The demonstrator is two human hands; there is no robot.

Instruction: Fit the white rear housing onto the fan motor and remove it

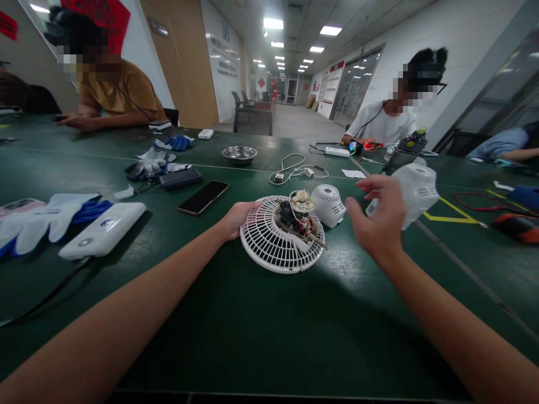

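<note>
My left hand (240, 217) grips the left rim of a round white fan grille (265, 249). On the grille sits an exposed fan motor (295, 216) with red and black wires. Just behind the grille's right side stands a small white vented motor cover (328, 205). My right hand (381, 216) is raised to the right of that cover, thumb and fingers apart. A larger white vented plastic part (416, 191) shows behind my right hand, which partly hides it; no grip on it is visible.
A phone (203, 197), a white power bank (103, 231) and gloves (46, 219) lie to the left. Farther back are a metal bowl (239, 154) and a white cable (290, 171). Two people sit across the green table (252, 336); an orange-black tool (517, 226) lies right.
</note>
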